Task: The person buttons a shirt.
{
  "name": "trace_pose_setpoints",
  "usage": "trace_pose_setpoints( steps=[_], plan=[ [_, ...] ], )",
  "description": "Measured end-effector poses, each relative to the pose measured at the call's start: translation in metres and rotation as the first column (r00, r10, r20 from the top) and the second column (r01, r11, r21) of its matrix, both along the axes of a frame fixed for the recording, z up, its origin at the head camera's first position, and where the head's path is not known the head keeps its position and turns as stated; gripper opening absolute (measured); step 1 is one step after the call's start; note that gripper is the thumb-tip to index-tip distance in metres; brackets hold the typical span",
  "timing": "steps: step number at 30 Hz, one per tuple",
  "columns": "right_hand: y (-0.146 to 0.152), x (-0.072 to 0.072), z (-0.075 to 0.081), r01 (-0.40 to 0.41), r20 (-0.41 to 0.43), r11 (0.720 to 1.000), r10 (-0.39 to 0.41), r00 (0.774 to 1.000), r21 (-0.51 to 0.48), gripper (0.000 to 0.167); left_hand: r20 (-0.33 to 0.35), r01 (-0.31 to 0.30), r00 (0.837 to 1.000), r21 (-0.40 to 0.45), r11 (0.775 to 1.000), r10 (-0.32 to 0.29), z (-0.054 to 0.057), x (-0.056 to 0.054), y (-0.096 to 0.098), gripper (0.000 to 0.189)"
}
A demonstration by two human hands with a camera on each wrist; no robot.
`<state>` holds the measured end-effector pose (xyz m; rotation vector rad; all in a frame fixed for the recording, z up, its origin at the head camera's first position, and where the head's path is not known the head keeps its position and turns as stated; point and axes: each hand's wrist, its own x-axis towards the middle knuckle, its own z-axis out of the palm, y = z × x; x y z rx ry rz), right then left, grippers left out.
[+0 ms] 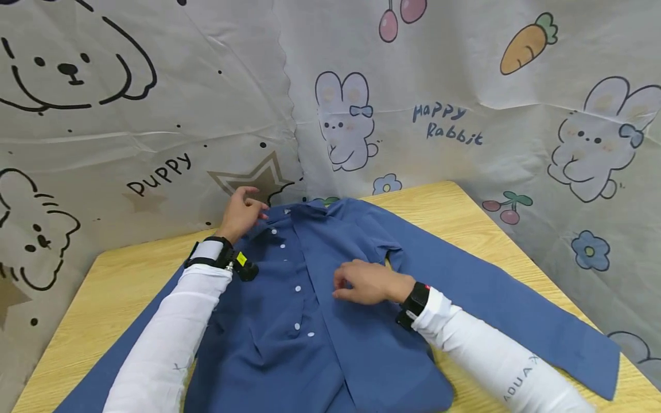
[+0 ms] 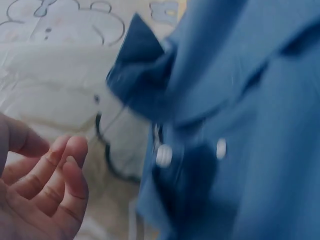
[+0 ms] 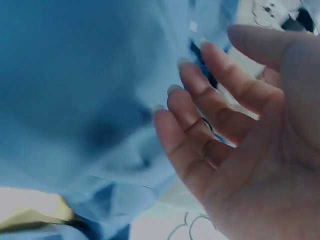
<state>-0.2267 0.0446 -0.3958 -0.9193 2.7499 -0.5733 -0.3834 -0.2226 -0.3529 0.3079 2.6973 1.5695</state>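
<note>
A blue button-up shirt (image 1: 356,344) lies spread on the table, collar at the far end, its front placket with white buttons facing up. My left hand (image 1: 241,213) hovers by the left side of the collar, its fingers loosely bent. In the left wrist view, that hand (image 2: 47,185) is apart from the collar (image 2: 140,75); a thin line runs between fingertips and collar, and whether it is a thread is unclear. Over the right front panel hangs my right hand (image 1: 369,282), fingers relaxed and holding nothing. The right wrist view shows its fingers (image 3: 192,115) spread just above the blue cloth.
The light wooden table (image 1: 119,275) shows around the shirt. One sleeve (image 1: 506,292) stretches to the right edge; the other runs beneath my left forearm. A patterned backdrop sheet (image 1: 206,46) hangs behind the table and down its right side.
</note>
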Motion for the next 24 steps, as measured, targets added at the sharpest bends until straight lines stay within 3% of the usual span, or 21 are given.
trace_pose_setpoints(
  steps=[6,10,17,21,24],
  plan=[
    [0.008,-0.022,0.026,0.100,-0.048,0.983,-0.108,0.993,-0.154,0.008,-0.048,0.055,0.997,-0.069,0.996,-0.059,0.011,0.012,-0.031,0.040],
    [0.008,-0.034,0.041,0.166,-0.040,0.965,-0.178,0.983,-0.205,0.013,-0.080,0.090,0.992,-0.124,0.988,-0.100,0.021,0.020,-0.045,0.036],
    [-0.003,-0.047,0.050,0.216,-0.036,0.954,-0.228,0.973,-0.208,0.018,-0.116,0.114,0.984,-0.197,0.974,-0.138,0.036,0.031,-0.056,0.032],
    [-0.014,-0.052,0.051,0.203,-0.043,0.959,-0.216,0.976,-0.197,0.019,-0.117,0.134,0.980,-0.212,0.968,-0.161,0.038,0.038,-0.058,0.030],
    [-0.022,-0.055,0.051,0.212,-0.068,0.961,-0.227,0.971,-0.178,0.024,-0.129,0.133,0.976,-0.281,0.950,-0.175,0.037,0.044,-0.058,0.032]
  ],
)
